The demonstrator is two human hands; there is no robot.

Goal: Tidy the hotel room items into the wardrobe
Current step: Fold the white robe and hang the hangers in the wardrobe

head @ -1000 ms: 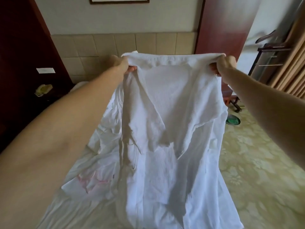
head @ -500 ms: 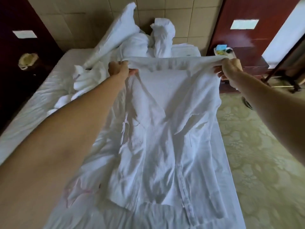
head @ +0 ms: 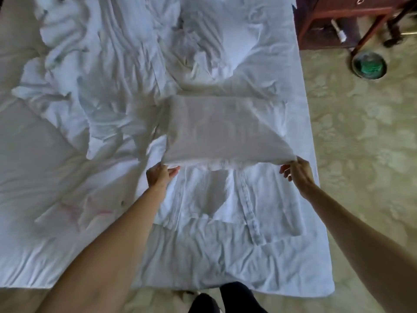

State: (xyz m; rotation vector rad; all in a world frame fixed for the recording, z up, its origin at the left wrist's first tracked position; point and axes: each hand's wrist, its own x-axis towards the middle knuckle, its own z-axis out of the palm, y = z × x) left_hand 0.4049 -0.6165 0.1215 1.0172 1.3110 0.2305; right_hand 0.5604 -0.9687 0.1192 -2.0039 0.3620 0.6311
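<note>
Across the rumpled white bed [head: 67,154] lies the white robe [head: 225,195], its lower half now spread flat near the foot edge; half a second ago it hung lifted from both hands. Its upper half [head: 221,132] is doubling toward the person. Left hand [head: 159,176] and right hand [head: 297,170] each pinch a corner of that upper edge, fingers clamped on cloth. Folding appears under way; stowing in the wardrobe remains ahead.

Hotel bedroom, rumpled bed [head: 67,154], patterned carpet [head: 361,143]
</note>
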